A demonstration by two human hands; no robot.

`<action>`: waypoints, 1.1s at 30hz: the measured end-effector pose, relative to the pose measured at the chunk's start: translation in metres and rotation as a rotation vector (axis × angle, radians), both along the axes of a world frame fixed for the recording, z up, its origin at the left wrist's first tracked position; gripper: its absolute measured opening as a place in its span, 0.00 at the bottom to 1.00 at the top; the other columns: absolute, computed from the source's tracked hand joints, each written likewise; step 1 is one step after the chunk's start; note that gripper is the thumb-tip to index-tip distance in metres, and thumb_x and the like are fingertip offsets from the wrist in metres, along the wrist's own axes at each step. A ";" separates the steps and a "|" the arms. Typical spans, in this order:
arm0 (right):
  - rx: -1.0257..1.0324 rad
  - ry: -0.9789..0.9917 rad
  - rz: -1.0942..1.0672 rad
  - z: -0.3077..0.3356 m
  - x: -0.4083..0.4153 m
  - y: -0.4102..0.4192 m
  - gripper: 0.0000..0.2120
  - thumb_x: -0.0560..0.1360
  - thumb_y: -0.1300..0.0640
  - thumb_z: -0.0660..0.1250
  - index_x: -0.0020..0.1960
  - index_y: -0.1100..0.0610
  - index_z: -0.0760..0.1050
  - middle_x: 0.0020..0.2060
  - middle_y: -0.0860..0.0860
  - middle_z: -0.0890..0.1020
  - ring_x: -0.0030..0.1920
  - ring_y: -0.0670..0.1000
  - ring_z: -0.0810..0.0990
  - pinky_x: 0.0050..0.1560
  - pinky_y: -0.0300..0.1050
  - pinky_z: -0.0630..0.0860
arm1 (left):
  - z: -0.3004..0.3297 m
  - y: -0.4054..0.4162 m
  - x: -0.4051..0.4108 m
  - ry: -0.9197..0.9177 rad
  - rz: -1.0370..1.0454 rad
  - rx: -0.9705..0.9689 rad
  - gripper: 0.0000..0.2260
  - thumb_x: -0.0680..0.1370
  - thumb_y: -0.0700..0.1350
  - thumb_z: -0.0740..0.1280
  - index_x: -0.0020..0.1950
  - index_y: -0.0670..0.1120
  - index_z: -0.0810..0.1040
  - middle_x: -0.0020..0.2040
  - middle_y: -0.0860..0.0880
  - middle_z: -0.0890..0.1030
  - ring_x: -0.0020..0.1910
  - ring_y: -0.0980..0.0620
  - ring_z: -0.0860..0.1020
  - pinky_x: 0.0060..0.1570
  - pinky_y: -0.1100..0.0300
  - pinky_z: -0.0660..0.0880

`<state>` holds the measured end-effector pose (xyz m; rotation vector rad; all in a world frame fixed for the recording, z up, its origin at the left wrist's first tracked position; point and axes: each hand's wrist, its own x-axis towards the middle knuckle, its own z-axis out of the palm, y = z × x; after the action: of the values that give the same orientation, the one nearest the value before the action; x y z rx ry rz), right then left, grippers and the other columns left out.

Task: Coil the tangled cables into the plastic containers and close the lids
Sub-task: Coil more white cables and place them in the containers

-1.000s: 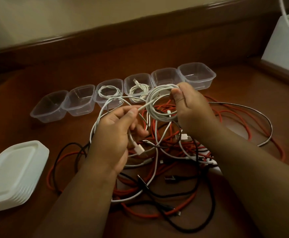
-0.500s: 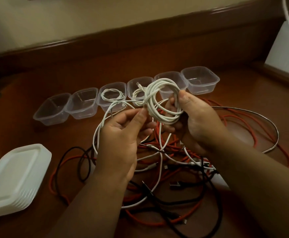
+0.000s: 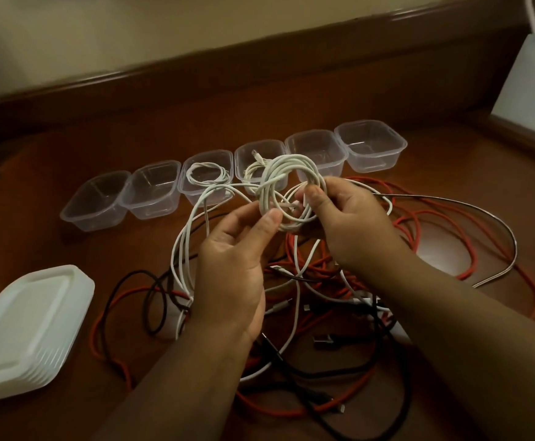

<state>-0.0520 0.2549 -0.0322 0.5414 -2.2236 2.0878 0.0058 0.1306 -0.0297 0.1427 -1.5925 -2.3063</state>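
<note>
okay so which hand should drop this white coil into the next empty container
The right hand, probably. It pinches the white coil and sits just in front of the empty container, second from the right. The left hand grips the coil's near side, farther from that container.

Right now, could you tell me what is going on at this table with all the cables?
A person is winding a white cable coil above the table: the right hand grips the coil while the left hand pinches its lower edge. Six clear plastic containers stand in a row with no lids on; two of them already hold coiled white cables. A tangle of red, black and white cables lies under the hands, and the stack of white lids sits to the left.
</note>
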 end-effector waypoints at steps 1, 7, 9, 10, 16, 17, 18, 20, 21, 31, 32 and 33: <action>0.021 0.018 -0.006 0.000 0.000 0.000 0.09 0.82 0.53 0.59 0.46 0.47 0.76 0.38 0.46 0.83 0.41 0.48 0.84 0.46 0.49 0.83 | -0.001 0.001 0.000 0.003 -0.025 0.010 0.13 0.69 0.43 0.70 0.53 0.44 0.82 0.48 0.46 0.86 0.51 0.49 0.84 0.58 0.52 0.77; 0.156 0.097 -0.041 -0.003 -0.001 0.001 0.06 0.83 0.52 0.59 0.48 0.47 0.73 0.35 0.45 0.81 0.34 0.45 0.82 0.37 0.45 0.81 | -0.005 0.004 -0.002 0.034 -0.129 0.071 0.12 0.72 0.44 0.72 0.55 0.45 0.79 0.50 0.46 0.85 0.51 0.49 0.82 0.57 0.49 0.77; 0.219 0.124 -0.055 -0.004 -0.002 0.000 0.06 0.82 0.52 0.59 0.50 0.51 0.73 0.38 0.50 0.80 0.34 0.47 0.82 0.40 0.51 0.81 | -0.006 0.006 -0.001 0.047 -0.103 0.068 0.15 0.71 0.42 0.74 0.55 0.43 0.78 0.47 0.47 0.85 0.49 0.51 0.83 0.55 0.50 0.79; 0.236 0.136 -0.052 -0.004 -0.001 0.000 0.07 0.83 0.52 0.59 0.51 0.52 0.73 0.38 0.51 0.80 0.35 0.48 0.82 0.41 0.54 0.81 | -0.007 0.007 -0.001 0.048 -0.079 0.061 0.14 0.70 0.39 0.73 0.55 0.42 0.78 0.46 0.48 0.85 0.47 0.52 0.84 0.51 0.53 0.81; 0.138 -0.052 0.059 -0.002 -0.004 -0.001 0.08 0.82 0.52 0.59 0.49 0.53 0.75 0.37 0.52 0.79 0.37 0.55 0.80 0.42 0.54 0.79 | -0.005 -0.004 -0.006 0.061 -0.093 0.105 0.17 0.71 0.32 0.69 0.58 0.41 0.76 0.47 0.44 0.84 0.48 0.48 0.82 0.56 0.48 0.77; 0.083 -0.114 0.107 -0.002 -0.005 -0.001 0.09 0.82 0.52 0.60 0.47 0.53 0.75 0.37 0.53 0.80 0.37 0.55 0.79 0.42 0.55 0.78 | -0.004 -0.005 -0.005 0.070 -0.139 0.122 0.17 0.71 0.34 0.68 0.60 0.41 0.75 0.47 0.44 0.84 0.49 0.48 0.82 0.57 0.49 0.77; 0.030 -0.170 0.144 -0.002 -0.005 -0.001 0.09 0.82 0.52 0.61 0.47 0.53 0.76 0.37 0.53 0.79 0.36 0.54 0.79 0.41 0.54 0.78 | -0.005 -0.006 -0.005 0.079 -0.181 0.144 0.17 0.71 0.35 0.66 0.60 0.41 0.75 0.47 0.45 0.83 0.49 0.48 0.82 0.56 0.50 0.77; -0.044 -0.263 0.188 0.001 -0.004 -0.001 0.09 0.82 0.55 0.61 0.47 0.55 0.77 0.34 0.54 0.78 0.32 0.50 0.78 0.35 0.46 0.77 | -0.003 -0.006 -0.003 0.082 -0.229 0.214 0.13 0.70 0.35 0.65 0.54 0.41 0.77 0.41 0.46 0.81 0.43 0.51 0.81 0.48 0.56 0.80; -0.068 -0.295 0.212 0.002 -0.004 -0.001 0.10 0.82 0.56 0.60 0.47 0.57 0.78 0.33 0.54 0.77 0.29 0.48 0.77 0.32 0.43 0.76 | -0.001 -0.006 -0.002 0.081 -0.241 0.262 0.10 0.69 0.36 0.65 0.49 0.42 0.78 0.38 0.46 0.79 0.40 0.51 0.80 0.44 0.57 0.79; -0.150 -0.428 0.278 0.009 -0.003 0.004 0.12 0.82 0.54 0.59 0.44 0.59 0.74 0.27 0.50 0.76 0.29 0.50 0.73 0.29 0.39 0.74 | -0.002 -0.006 -0.004 0.056 -0.002 -0.063 0.23 0.69 0.37 0.72 0.63 0.43 0.73 0.48 0.45 0.82 0.53 0.42 0.82 0.60 0.40 0.77; -0.166 -0.430 0.291 0.010 -0.003 0.005 0.11 0.82 0.54 0.60 0.45 0.59 0.74 0.27 0.50 0.76 0.29 0.50 0.74 0.32 0.42 0.76 | -0.003 -0.007 -0.004 0.086 0.062 -0.175 0.23 0.69 0.38 0.73 0.62 0.47 0.73 0.48 0.48 0.83 0.53 0.45 0.83 0.57 0.45 0.79; -0.175 -0.424 0.311 0.010 -0.003 0.006 0.11 0.82 0.54 0.60 0.46 0.59 0.74 0.27 0.51 0.78 0.30 0.51 0.75 0.36 0.46 0.78 | -0.004 -0.007 -0.003 0.119 0.118 -0.294 0.22 0.70 0.40 0.73 0.62 0.51 0.72 0.50 0.50 0.83 0.52 0.48 0.83 0.55 0.49 0.80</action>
<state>-0.0545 0.2607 -0.0222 0.4953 -2.2368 2.7511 0.0027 0.1231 -0.0333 0.0265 -1.7872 -1.9308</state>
